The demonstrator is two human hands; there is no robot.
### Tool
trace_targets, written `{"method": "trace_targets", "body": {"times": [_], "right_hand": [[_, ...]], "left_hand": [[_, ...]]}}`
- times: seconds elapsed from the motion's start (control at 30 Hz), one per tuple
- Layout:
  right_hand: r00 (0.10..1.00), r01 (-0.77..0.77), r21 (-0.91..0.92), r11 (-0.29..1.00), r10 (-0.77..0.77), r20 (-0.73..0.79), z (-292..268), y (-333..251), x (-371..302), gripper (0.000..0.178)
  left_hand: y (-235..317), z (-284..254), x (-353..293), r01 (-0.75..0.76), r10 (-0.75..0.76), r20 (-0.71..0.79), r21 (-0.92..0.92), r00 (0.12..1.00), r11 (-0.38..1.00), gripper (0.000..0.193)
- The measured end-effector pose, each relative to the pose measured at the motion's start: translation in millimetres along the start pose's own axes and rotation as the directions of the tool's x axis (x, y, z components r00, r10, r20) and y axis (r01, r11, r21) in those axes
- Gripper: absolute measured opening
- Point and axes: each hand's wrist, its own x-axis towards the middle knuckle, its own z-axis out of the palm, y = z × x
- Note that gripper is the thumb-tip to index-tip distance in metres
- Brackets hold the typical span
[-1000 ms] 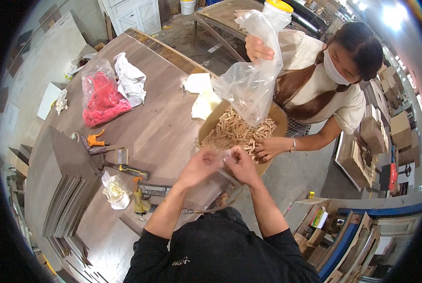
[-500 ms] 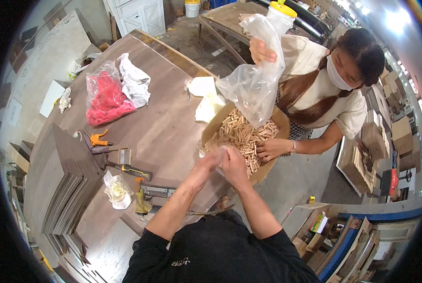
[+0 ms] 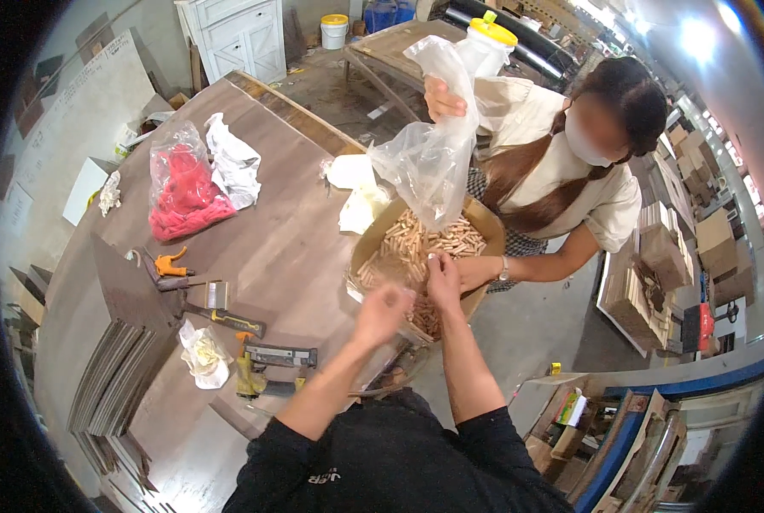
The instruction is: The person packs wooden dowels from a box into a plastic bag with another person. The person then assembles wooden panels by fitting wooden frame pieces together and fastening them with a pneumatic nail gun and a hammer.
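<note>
Tan cylindrical wooden dowels [image 3: 406, 236] lie heaped in a brown cardboard box [image 3: 491, 226], whose walls presumably contain them. The left grip [image 3: 384, 311], blurred, and right grip [image 3: 442, 282] are over the heap's near side; whether either pinches anything, I cannot tell. Beyond, a co-worker's hand [image 3: 445, 101] holds up a clear plastic bag [image 3: 437, 158], seemingly keeping it upright.

Tan pegs [image 3: 401, 235], brown box [image 3: 491, 229] — and a grey-brown, wood-grained table [image 3: 296, 214].
The bundle [image 3: 181, 201] is red, the cloth [image 3: 235, 164] white, the bucket [image 3: 334, 36] white, its lid [image 3: 334, 20] yellow; the person's shirt [image 3: 416, 462] is black with pale print [image 3: 323, 477], the co-worker's top [image 3: 614, 209] cream — the garment below [image 3: 527, 243] checked black and white.
</note>
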Motion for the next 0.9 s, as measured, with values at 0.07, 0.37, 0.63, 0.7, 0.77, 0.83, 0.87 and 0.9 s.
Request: {"method": "trace_targets", "body": {"times": [0.07,0.37,0.63,0.7,0.77,0.83,0.87,0.9], "right_hand": [[0.997,-0.068,0.102,0.992,0.066,0.029,-6,10,-4,0.024],[0.991,-0.129,0.260,0.957,0.118,0.057,-15,-8,-34,0.021],[0.981,-0.058,-0.038,0.998,0.064,0.183,-21,-26,-43,0.025],[0.957,0.013,-0.299,0.954,0.075,0.280,-26,-33,-42,0.032],[0.965,0.184,-0.292,0.938,-0.117,0.233,-25,-24,-34,0.034],[0.982,0.150,-0.120,0.981,-0.134,0.130,-26,-38,-27,0.038],[0.982,0.150,-0.121,0.981,-0.134,0.131,-22,-35,-13,0.038],[0.993,0.103,-0.204,0.974,-0.090,0.072,-17,-27,-1,0.038]], "left_hand": [[4,-18,21,0.113,-0.108,-0.051,0.113,0.993,0.987,0.014],[-19,-36,50,-0.445,0.462,0.227,0.777,0.857,0.445,0.055],[-21,-39,55,-0.270,0.246,0.113,0.450,0.963,0.851,0.016],[-22,-52,56,-0.114,0.122,-0.003,0.328,0.993,0.938,0.017],[-31,-58,58,0.076,-0.097,-0.095,-0.202,0.991,0.976,0.014],[-24,-59,53,0.129,-0.167,-0.089,-0.332,0.982,0.934,0.011],[-19,-60,51,0.176,-0.235,-0.075,-0.456,0.969,0.872,0.010],[-15,-60,49,0.216,-0.278,-0.046,-0.511,0.960,0.832,0.009]]}}
